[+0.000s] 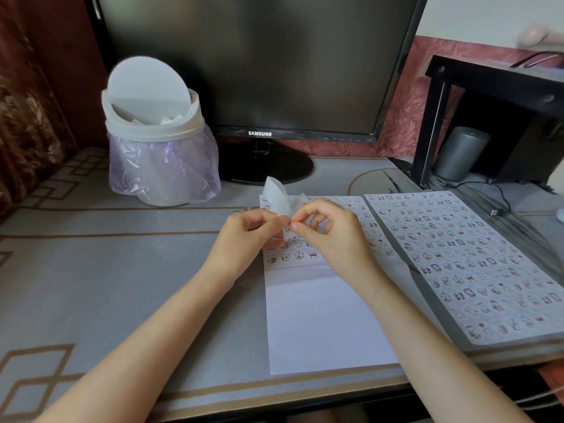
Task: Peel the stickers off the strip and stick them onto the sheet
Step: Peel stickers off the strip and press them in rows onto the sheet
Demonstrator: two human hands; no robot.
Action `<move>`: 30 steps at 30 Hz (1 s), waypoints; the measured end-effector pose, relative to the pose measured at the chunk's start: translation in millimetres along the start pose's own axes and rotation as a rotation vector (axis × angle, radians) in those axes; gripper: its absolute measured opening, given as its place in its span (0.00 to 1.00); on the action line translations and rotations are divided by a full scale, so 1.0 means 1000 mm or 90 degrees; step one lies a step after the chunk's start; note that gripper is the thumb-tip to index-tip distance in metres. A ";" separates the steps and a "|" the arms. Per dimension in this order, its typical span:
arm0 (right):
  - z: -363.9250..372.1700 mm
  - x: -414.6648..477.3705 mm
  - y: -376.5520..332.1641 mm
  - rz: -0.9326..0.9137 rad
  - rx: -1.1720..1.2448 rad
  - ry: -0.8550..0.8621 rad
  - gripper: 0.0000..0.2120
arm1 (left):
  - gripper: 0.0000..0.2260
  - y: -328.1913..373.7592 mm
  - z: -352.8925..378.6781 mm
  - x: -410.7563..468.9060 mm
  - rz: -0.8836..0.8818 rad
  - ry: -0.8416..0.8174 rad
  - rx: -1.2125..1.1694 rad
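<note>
Currently the strip (276, 198) is being held in the air between both hands, just over the far part of the sheet (320, 315), with its free end curling upward. Left hand (253, 233) is pinching the strip's lower part with curled fingers. Right hand (332, 230) is pinching at the same spot, its fingertips touching the left hand's, so the hands are working together. Can't tell whether a sticker is lifting; too small.

Sheet is lying flat on the desk (122, 270), with stickers (293, 256) filling rows across its far part and the near part showing plain white. Just right of it, a full sticker page (457, 254) is lying on a grey board. Bin (158, 132) with purple liner is sitting left of the monitor (259, 56), lid tilted, paper scraps inside. Grey speaker (462, 154) is standing under a black shelf (488, 77), far right.
</note>
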State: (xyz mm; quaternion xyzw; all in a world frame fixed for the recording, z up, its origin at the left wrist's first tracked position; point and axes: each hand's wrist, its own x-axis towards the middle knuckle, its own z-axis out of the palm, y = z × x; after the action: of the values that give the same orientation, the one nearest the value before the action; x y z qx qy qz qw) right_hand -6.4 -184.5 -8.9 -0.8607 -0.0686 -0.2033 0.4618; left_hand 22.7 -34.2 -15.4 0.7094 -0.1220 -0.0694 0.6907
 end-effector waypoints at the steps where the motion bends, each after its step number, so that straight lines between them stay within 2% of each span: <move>1: 0.000 0.000 0.000 -0.013 -0.021 0.000 0.04 | 0.08 0.000 0.000 0.000 -0.001 0.002 0.000; 8: -0.003 -0.005 -0.009 -0.089 -0.139 -0.020 0.05 | 0.10 -0.002 -0.001 0.001 -0.022 0.026 -0.018; 13: -0.010 -0.013 -0.029 0.020 0.038 -0.081 0.02 | 0.11 -0.007 -0.002 0.004 -0.029 0.038 0.021; 18: -0.006 -0.017 -0.032 0.136 0.168 -0.205 0.04 | 0.10 -0.008 -0.002 0.003 -0.029 0.022 0.036; 24: 0.004 -0.016 -0.024 0.260 0.096 -0.248 0.04 | 0.11 -0.012 -0.003 0.006 -0.042 0.035 0.012; 30: 0.009 -0.016 -0.019 0.265 0.069 -0.248 0.07 | 0.10 -0.013 -0.003 0.007 -0.042 0.026 0.027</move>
State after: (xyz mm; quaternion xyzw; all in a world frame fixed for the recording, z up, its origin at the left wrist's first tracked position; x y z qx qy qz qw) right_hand -24.3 -165.2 -5.2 -0.8532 0.0111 0.0691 0.5169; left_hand 31.1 -32.6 -28.1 0.7286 -0.0858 -0.0755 0.6753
